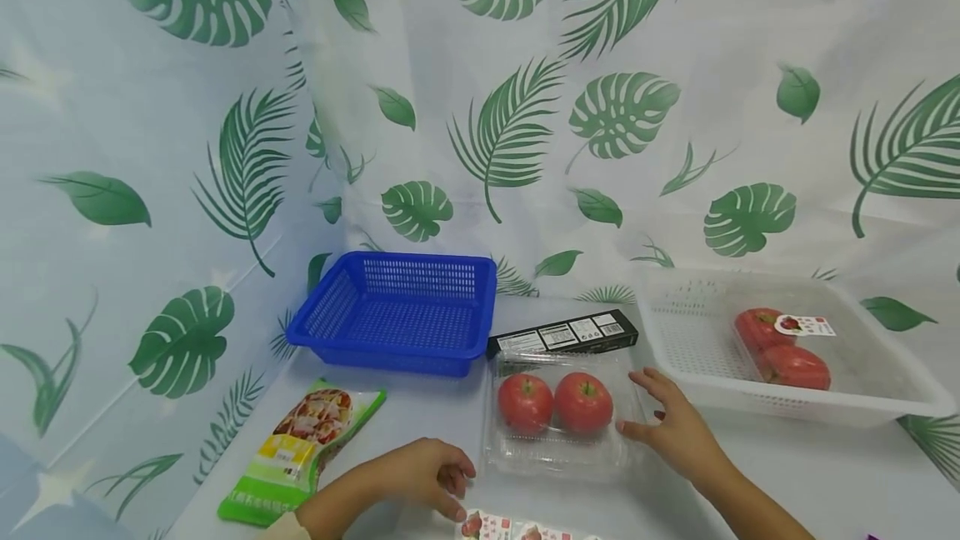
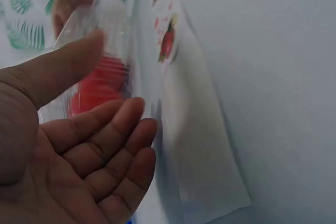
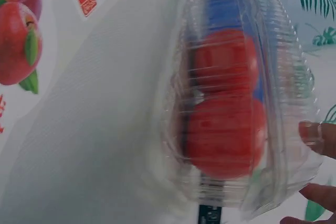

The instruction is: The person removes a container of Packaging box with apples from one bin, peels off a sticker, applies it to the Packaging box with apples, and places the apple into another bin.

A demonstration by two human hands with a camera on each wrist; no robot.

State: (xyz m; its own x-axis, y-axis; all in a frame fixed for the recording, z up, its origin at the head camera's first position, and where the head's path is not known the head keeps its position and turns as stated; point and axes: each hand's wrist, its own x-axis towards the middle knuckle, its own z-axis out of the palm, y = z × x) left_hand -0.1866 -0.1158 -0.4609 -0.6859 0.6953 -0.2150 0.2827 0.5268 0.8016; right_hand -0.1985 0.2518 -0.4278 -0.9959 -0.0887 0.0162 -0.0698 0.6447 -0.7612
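Note:
A clear plastic clamshell (image 1: 557, 411) with two red tomatoes inside lies on the white table in the head view. My right hand (image 1: 670, 423) touches its right side with fingers spread and straight; the fingertips (image 3: 321, 139) show against the clamshell (image 3: 236, 114) in the right wrist view. My left hand (image 1: 426, 473) hovers at the clamshell's front left corner, fingers loosely curled, tips near a sheet of fruit stickers (image 1: 525, 530). The left wrist view shows the left hand (image 2: 79, 156) holding nothing, beside the clamshell (image 2: 100, 80) and the sticker sheet (image 2: 197, 145).
A blue basket (image 1: 390, 348) stands behind on the left. A white basket (image 1: 757, 402) on the right holds another tomato pack (image 1: 783, 352). A black box (image 1: 562, 332) lies behind the clamshell, and a green snack bag (image 1: 300, 448) sits at the front left. Leaf-print curtains surround the table.

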